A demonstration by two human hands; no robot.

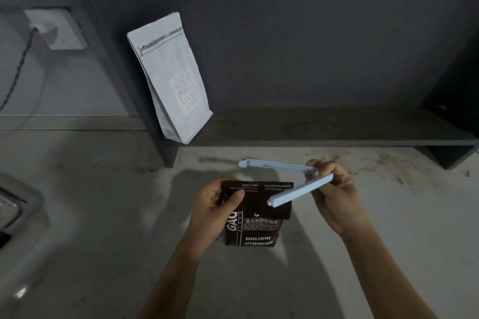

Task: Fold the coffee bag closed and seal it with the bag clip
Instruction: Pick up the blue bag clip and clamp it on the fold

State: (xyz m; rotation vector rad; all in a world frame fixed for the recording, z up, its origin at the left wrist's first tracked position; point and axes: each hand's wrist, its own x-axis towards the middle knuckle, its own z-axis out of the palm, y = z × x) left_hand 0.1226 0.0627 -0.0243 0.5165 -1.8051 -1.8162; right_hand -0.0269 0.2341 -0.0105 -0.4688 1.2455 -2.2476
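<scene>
Your left hand (220,204) and right hand (334,194) are bare; no glove, ring or other covering shows on the visible fingers; both forearms are uncovered from wrist to the lower frame edge, with no sleeve in view; both wrists carry no watch or band; fingernails appear short and unpainted, though dim lighting limits detail.

The left hand (217,204) grips the dark coffee bag (255,225), its top folded down, thumb on the fold. The right hand (334,189) holds the pale clip (298,184) by its hinge, arms spread open, lower arm over the fold. A white bag (171,77) leans on the wall.
</scene>
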